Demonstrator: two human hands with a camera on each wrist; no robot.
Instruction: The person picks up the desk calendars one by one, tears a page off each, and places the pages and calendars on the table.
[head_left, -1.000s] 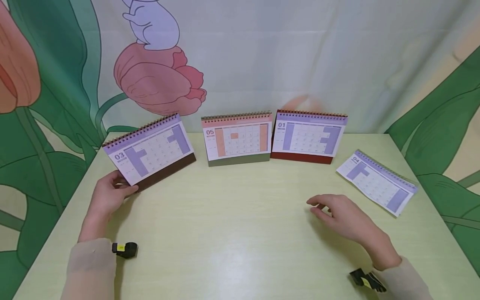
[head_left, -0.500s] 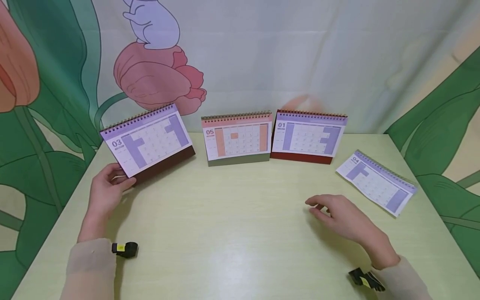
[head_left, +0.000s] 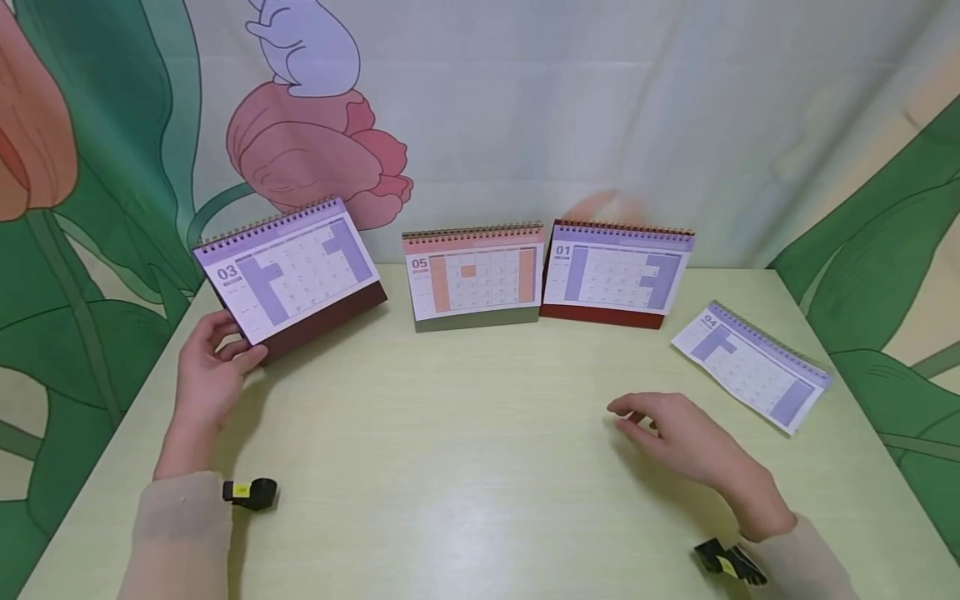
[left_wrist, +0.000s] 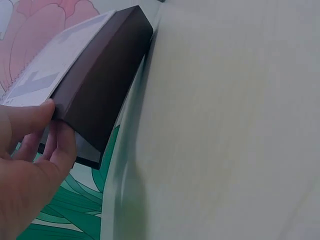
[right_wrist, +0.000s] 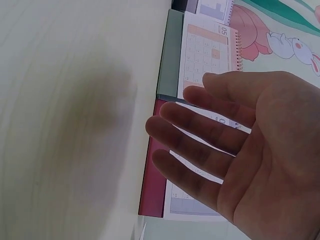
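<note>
At the table's left side my left hand (head_left: 213, 371) grips the lower left corner of a desk calendar (head_left: 292, 271) marked 03, with a purple header and dark brown base. In the left wrist view the thumb (left_wrist: 35, 117) lies on the front edge and fingers curl into the hollow base (left_wrist: 105, 75). The calendar is tilted, its left end nearer me. My right hand (head_left: 678, 433) hovers over the table, fingers loosely bent, holding nothing. The right wrist view shows its palm (right_wrist: 275, 150) and spread fingers, with standing calendars behind.
A pink calendar marked 05 (head_left: 476, 279) and a red-based one marked 01 (head_left: 618, 271) stand side by side at the back. Another marked 04 (head_left: 753, 367) lies flat at the right. Behind the table (head_left: 450, 433) hangs a printed curtain (head_left: 480, 108).
My left hand has moved the 03 calendar up and slightly left, toward the back edge. The right hand has barely shifted. The other calendars stay put.
</note>
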